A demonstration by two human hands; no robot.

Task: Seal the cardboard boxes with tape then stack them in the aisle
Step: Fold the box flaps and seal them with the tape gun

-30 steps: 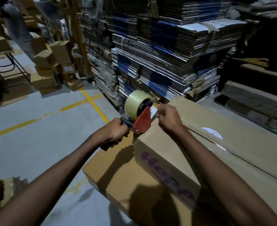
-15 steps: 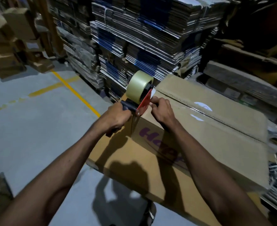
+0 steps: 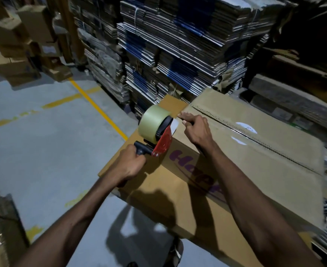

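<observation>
Stacks of flat cardboard (image 3: 187, 41) fill the back, packed against a grey floor (image 3: 33, 143) marked with yellow lines (image 3: 99, 110); loose small boxes (image 3: 24, 41) sit far left, blurred. Big box (image 3: 255, 155) lies in the foreground at right, top flaps closed, centre seam running along its top under glossy clear tape (image 3: 241, 132), purple lettering on the near side face. It rests on a wider brown cardboard piece (image 3: 158, 189) that juts out toward the floor; what carries that is hidden. Tape gun (image 3: 158, 135) hangs at the box's near-left end corner, red plate facing the box, pale green roll on top, black handle pointing left and down. Left hand (image 3: 130, 164) is wrapped tight around the handle. Right hand (image 3: 195, 130) sits on the box top at that same corner, fingers curled, thumb and forefinger pinching at a white strip of tape end (image 3: 174, 124) just beside the roll; how firm the pinch is, cannot tell. A shoe (image 3: 176, 249) shows low centre under the cardboard edge.
</observation>
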